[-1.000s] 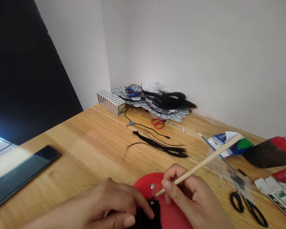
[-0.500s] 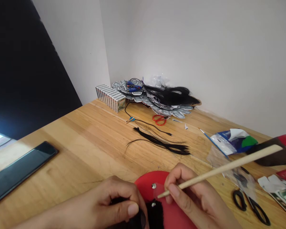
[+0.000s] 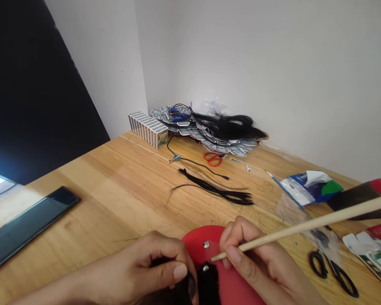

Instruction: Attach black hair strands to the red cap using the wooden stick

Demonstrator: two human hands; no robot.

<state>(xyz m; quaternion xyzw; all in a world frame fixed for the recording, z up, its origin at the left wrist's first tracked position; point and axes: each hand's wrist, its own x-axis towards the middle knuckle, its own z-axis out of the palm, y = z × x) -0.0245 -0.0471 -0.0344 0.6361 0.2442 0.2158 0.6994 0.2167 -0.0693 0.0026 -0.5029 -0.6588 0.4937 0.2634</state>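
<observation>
**Wooden Stick Angled Across Red Disc; Left Hand Pinching Black Hair**

Observe the change first: the far end of the wooden stick has swung outward and now passes the right edge of your view, while its near tip stays close to the same spot.

Check the stick's orientation. Its long axis runs nearly flat, rising from the tip at the red disc toward the right and passing above the black scissors. The tip sits just beside the lower of two metal studs. You cannot tell whether they touch.

Check your hands. Your right hand is closed around the stick in a pencil grip, with the fingers curled. Your left hand is nearly closed, with the thumb and fingers pinching a lock of the black hair tuft.

Locate the work. The disc lies at the near edge of the wooden table, between your hands and partly under them. The tuft lies on the disc, below the lower stud, and runs out of view at the bottom. A loose bundle of black hair lies farther along the table, well apart from the disc.
</observation>
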